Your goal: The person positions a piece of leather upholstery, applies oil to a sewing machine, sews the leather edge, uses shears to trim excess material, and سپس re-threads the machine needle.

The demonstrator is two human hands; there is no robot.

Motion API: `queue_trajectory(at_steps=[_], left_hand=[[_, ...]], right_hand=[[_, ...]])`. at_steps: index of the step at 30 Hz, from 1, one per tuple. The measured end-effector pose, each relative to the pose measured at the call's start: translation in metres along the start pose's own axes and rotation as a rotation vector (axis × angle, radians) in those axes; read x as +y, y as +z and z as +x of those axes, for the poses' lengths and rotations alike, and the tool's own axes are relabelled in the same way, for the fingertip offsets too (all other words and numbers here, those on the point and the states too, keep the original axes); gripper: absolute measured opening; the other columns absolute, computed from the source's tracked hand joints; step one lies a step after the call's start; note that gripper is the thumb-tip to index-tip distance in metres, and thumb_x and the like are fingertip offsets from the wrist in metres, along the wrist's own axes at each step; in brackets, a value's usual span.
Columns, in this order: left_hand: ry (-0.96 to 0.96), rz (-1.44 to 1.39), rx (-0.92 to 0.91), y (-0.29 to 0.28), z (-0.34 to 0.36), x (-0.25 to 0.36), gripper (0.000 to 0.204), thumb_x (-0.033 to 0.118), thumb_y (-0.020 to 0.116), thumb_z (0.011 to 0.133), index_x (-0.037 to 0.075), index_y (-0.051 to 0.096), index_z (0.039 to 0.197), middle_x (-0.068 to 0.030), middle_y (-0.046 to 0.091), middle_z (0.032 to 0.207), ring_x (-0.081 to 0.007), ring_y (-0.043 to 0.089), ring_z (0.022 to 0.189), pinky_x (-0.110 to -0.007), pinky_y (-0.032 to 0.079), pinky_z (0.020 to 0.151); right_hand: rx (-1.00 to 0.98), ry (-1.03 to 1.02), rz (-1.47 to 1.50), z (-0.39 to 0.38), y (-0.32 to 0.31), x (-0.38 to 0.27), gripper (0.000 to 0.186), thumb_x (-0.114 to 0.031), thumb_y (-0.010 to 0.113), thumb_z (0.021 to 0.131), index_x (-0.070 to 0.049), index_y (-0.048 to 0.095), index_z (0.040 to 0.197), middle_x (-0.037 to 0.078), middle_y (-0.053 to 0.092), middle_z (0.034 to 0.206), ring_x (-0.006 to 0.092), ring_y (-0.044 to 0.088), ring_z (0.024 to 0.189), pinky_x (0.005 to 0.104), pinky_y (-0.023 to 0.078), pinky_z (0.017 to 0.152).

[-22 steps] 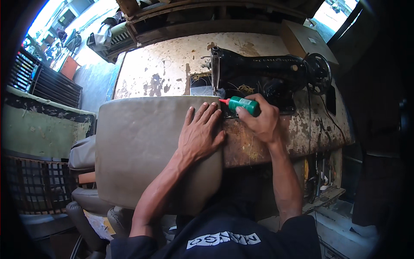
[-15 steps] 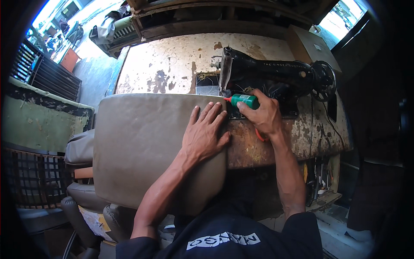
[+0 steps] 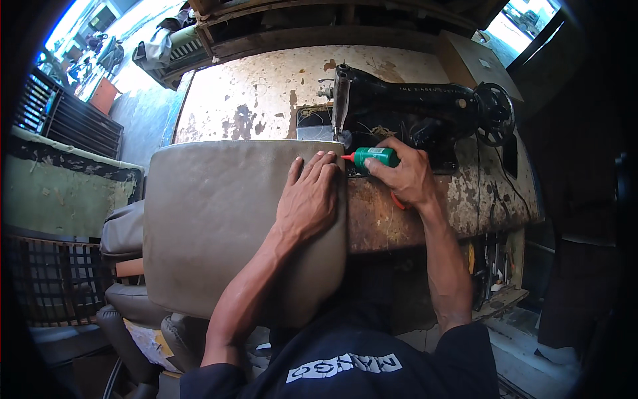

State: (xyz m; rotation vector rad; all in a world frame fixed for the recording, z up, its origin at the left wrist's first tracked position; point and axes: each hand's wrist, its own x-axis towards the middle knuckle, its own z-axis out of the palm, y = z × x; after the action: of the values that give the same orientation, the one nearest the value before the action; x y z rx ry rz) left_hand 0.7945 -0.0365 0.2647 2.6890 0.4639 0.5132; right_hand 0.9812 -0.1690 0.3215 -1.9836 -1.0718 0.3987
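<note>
A large grey-brown padded cushion [image 3: 206,213] with rounded corners lies over the left front of the worktable, its far edge by the sewing machine's needle area. My left hand [image 3: 307,196] rests palm down on its right part, fingers pointing forward and slightly bent, holding nothing. My right hand [image 3: 409,176] is closed around a small green bottle [image 3: 374,158] with a red nozzle. The bottle lies nearly level, its nozzle tip at the cushion's right edge near the far corner. Below my right hand an orange-red curved piece [image 3: 397,201] shows, partly hidden.
A black sewing machine [image 3: 412,100] with a handwheel [image 3: 495,114] stands beyond my right hand. The worktable [image 3: 266,86] has worn, peeling paint. A cardboard box [image 3: 475,66] sits at its back right. Several tools [image 3: 495,266] hang under the right side. Padded pieces [image 3: 126,229] lie at left.
My left hand has drawn slightly back and left, its thumb now tucked closer. The bottle's nozzle has shifted slightly left and down relative to the machine, toward the cushion's right edge.
</note>
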Motion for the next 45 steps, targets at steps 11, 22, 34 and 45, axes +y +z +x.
queue_trajectory(at_steps=[11,22,34,45], left_hand=[[-0.011,0.069,-0.068,0.006,-0.001,-0.002,0.051,0.014,0.052,0.096,0.008,0.049,0.147,-0.0129,0.046,0.158,-0.0300,0.037,0.151,-0.052,0.024,0.126],[0.028,0.140,-0.092,0.012,0.015,-0.001,0.059,0.021,0.050,0.094,0.007,0.047,0.152,-0.0123,0.044,0.160,-0.0307,0.034,0.153,-0.053,0.023,0.126],[-0.039,0.141,-0.118,0.009,0.020,0.003,0.071,0.020,0.050,0.086,0.011,0.042,0.156,-0.0106,0.043,0.161,-0.0304,0.032,0.153,-0.053,0.017,0.128],[-0.088,0.119,-0.120,0.009,0.021,0.003,0.070,0.023,0.050,0.086,0.012,0.045,0.155,-0.0103,0.045,0.159,-0.0310,0.035,0.151,-0.056,0.015,0.127]], right_hand=[[0.384,0.154,0.581,-0.105,-0.043,0.015,0.048,-0.035,0.073,0.094,-0.001,0.065,0.128,0.002,0.065,0.096,0.0092,0.058,0.080,0.0255,0.047,0.072],[0.937,0.363,-0.820,-0.128,-0.106,0.130,0.054,-0.040,0.072,0.095,-0.002,0.064,0.132,0.022,0.063,0.128,0.0419,0.062,0.115,0.0516,0.046,0.102],[-0.163,0.331,0.901,0.111,0.063,0.096,0.033,-0.035,0.058,0.104,-0.007,0.075,0.102,0.004,0.074,0.095,0.0160,0.069,0.088,0.0294,0.056,0.080],[0.276,-0.430,0.296,0.157,0.112,0.094,0.048,-0.022,0.059,0.098,-0.003,0.057,0.141,0.020,0.068,0.127,0.0315,0.067,0.113,0.0428,0.052,0.102]])
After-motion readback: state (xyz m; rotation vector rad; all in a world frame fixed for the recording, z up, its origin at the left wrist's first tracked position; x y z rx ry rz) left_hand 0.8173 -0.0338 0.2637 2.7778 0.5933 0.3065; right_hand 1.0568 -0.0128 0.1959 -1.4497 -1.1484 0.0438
